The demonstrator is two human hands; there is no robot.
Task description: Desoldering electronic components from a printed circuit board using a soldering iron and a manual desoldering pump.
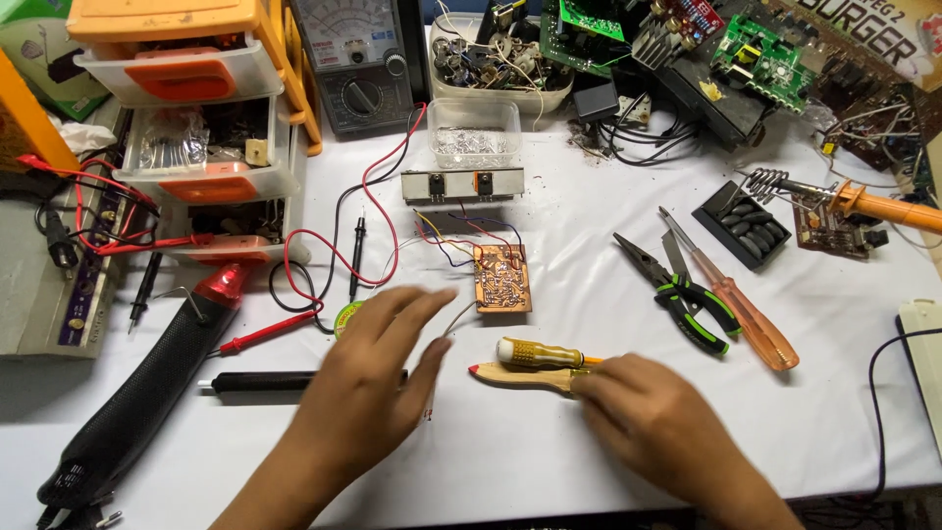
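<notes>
The left hand (368,378) hovers over the white desk (589,442), open, fingers spread and slightly blurred, gripping nothing. Its fingertips lie near a copper-clad circuit board (502,279), which rests on the desk with coloured wires running to a heat sink assembly (461,185) behind it. A black desoldering pump (257,383) lies partly under this hand.

The right hand (653,417) rests on the desk, fingers curled at the shaft end of a yellow-handled screwdriver (538,352). The screwdriver lies just beside a wooden stick (520,375); whether the fingers grip either item cannot be determined.

Green-handled pliers (682,294) and an orange screwdriver (741,309) lie well apart to the right. A black heat gun (147,393) lies at the left.
</notes>
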